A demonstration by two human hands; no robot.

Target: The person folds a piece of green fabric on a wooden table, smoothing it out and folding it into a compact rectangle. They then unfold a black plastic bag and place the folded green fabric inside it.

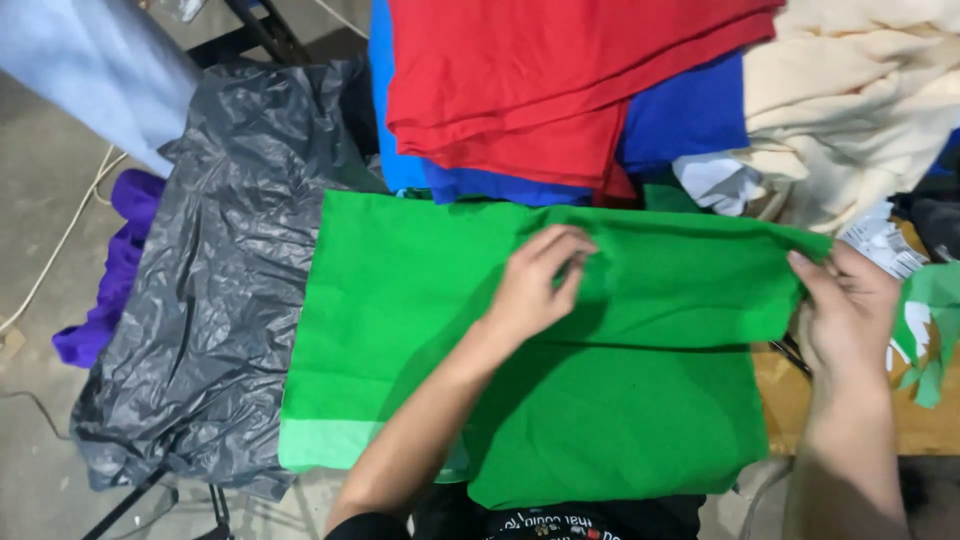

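Support: we see a wooden work surface [790,395], bare only at right | On it: green cloth [600,400], red cloth [530,90] over blue cloth [690,115], cream cloth [850,100] | Left: grey plastic sheet [220,300] | Below: concrete floor [40,180]
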